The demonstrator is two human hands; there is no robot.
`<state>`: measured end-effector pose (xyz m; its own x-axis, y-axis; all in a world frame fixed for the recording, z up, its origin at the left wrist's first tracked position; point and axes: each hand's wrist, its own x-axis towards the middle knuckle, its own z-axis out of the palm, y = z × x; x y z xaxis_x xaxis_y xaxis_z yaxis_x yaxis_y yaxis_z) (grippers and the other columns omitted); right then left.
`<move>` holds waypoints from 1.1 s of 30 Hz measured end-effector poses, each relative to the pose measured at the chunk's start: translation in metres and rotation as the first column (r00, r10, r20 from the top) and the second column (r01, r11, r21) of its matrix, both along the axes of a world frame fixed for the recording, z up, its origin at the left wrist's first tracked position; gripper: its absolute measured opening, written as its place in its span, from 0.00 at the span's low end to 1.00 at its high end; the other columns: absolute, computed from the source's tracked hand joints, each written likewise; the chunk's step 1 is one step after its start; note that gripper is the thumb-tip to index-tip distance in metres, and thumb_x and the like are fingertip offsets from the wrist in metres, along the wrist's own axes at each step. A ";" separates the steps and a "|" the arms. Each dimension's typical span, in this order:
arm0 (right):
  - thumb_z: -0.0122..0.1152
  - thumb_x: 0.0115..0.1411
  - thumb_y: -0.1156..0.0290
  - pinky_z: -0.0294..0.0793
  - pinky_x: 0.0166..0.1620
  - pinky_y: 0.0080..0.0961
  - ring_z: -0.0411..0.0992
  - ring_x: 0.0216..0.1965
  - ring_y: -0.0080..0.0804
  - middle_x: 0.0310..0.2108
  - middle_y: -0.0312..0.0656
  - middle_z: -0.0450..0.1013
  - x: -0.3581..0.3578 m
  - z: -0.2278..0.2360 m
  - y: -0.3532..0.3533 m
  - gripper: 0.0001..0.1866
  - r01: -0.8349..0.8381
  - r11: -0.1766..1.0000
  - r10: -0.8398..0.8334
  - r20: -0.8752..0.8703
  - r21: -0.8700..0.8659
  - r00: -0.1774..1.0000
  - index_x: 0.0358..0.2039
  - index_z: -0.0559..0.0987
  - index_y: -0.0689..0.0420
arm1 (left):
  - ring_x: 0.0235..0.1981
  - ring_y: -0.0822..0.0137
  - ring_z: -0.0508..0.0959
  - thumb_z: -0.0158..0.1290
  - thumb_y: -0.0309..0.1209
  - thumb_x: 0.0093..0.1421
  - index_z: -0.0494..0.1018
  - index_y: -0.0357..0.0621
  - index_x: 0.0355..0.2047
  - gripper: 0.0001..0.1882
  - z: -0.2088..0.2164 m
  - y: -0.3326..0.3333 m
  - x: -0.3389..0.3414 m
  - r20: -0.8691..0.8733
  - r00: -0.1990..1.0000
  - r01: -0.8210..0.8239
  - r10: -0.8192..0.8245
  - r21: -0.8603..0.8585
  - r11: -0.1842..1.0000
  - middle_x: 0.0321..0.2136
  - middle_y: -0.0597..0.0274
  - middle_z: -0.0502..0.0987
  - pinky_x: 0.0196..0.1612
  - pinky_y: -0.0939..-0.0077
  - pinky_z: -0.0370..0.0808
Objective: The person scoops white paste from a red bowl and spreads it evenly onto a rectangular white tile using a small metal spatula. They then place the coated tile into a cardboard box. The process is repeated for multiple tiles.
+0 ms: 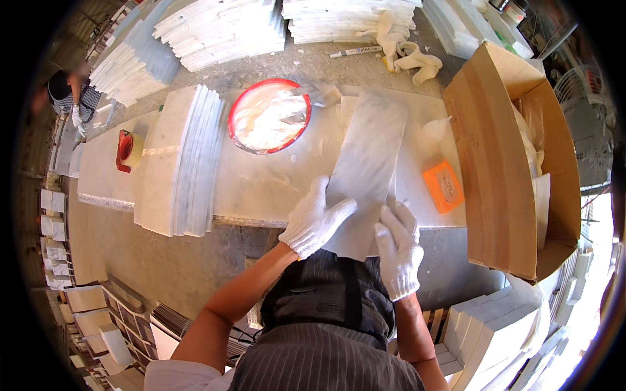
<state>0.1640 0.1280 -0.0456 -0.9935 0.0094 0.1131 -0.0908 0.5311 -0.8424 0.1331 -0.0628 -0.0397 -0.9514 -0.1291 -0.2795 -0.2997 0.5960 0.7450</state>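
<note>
A long, pale grey-veined stone slab (368, 150) lies lengthwise in front of me, its near end sticking out past the worktable's edge. My left hand (319, 221), in a white knitted glove, grips the slab's left edge, with its thumb across the top face. Gloved the same way, my right hand (399, 251) is at the slab's right edge, fingers apart and slightly bent. Left of the slab sits a round red-rimmed tub (270, 117) of white paste. A putty knife (323, 96) rests at its right rim. The undersides of my fingers are hidden.
A row of stone slabs (186, 163) and a tape roll (132, 150) are on the left. On the right are an orange block (443, 187), a white bottle (437, 129) and a cardboard box (495, 163). Gloves (411, 55) and a marker (355, 51) lie behind. Another person (65, 94) works far left.
</note>
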 end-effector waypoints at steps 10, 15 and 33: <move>0.65 0.61 0.67 0.72 0.56 0.35 0.72 0.56 0.47 0.59 0.54 0.68 0.000 0.007 0.004 0.22 0.015 0.992 -0.014 -0.012 0.122 1.000 0.54 0.78 0.59 | 0.31 0.73 0.72 0.65 0.42 0.55 0.72 0.36 0.41 0.23 0.000 -0.014 -0.010 -0.003 0.997 -0.069 0.077 0.411 0.909 0.29 0.62 0.75 0.36 0.73 0.72; 0.67 0.61 0.64 0.74 0.53 0.32 0.72 0.56 0.40 0.61 0.54 0.67 -0.009 0.032 -0.003 0.33 0.147 0.951 -0.121 0.108 -0.274 0.987 0.64 0.67 0.61 | 0.27 0.83 0.66 0.63 0.31 0.59 0.71 0.38 0.39 0.14 0.020 -0.012 0.020 0.003 0.994 -0.093 0.113 0.591 0.802 0.25 0.73 0.70 0.30 0.82 0.67; 0.66 0.63 0.64 0.74 0.41 0.25 0.73 0.36 0.22 0.36 0.41 0.80 0.011 0.034 -0.063 0.17 -0.195 0.857 0.368 0.303 -0.477 0.879 0.45 0.79 0.63 | 0.47 0.79 0.72 0.53 0.28 0.66 0.67 0.38 0.59 0.22 0.025 -0.063 0.048 0.118 0.991 -0.128 0.056 0.798 0.589 0.47 0.68 0.76 0.53 0.79 0.69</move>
